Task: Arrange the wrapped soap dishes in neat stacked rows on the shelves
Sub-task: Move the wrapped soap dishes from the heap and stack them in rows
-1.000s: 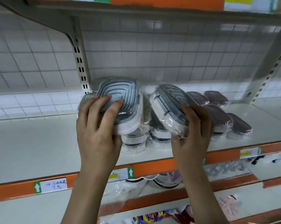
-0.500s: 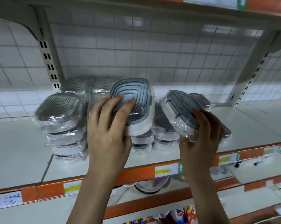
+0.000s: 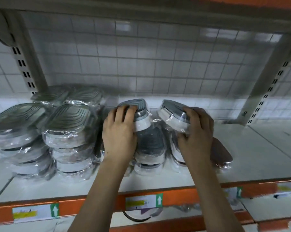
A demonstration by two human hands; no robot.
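My left hand (image 3: 119, 133) grips a plastic-wrapped soap dish (image 3: 139, 114) with a grey ribbed lid and white base, tilted on edge above a short stack (image 3: 149, 153). My right hand (image 3: 195, 131) grips a second wrapped grey-and-white soap dish (image 3: 172, 114), also tilted, over dishes lying at the right. Neat stacks of wrapped dishes (image 3: 69, 131) fill the left part of the white shelf (image 3: 258, 156). A brownish wrapped dish (image 3: 221, 153) lies flat just right of my right hand.
White slotted uprights stand at the back left (image 3: 24, 64) and back right (image 3: 267, 84) before a wire-grid back panel. An orange price rail (image 3: 175, 198) with labels runs along the shelf front. A lower shelf holds more wrapped goods (image 3: 141, 213).
Both hands have pushed their dishes farther back over the shelf and tipped them more steeply. The view has shifted left and closer, showing more of the left stacks.
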